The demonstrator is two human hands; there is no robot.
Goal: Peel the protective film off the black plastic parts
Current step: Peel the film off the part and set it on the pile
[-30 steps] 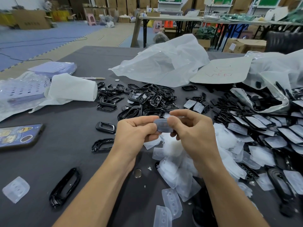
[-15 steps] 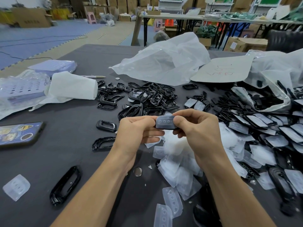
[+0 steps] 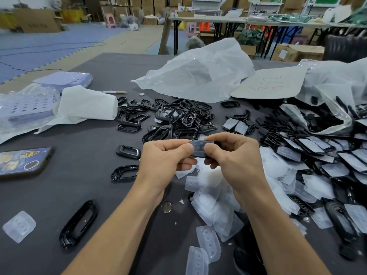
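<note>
Head view: left hand & right hand both pinch one film-covered black part between thumb & fingers, held above the peeled film pile, just in front of the bare black frames heap.

Ends of black part behind fingers

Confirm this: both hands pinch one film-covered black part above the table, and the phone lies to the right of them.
Not quite. The head view shows the phone lying to the left of the hands, not the right. The rest holds: the left hand and the right hand both pinch one film-covered black part above the table.
</note>
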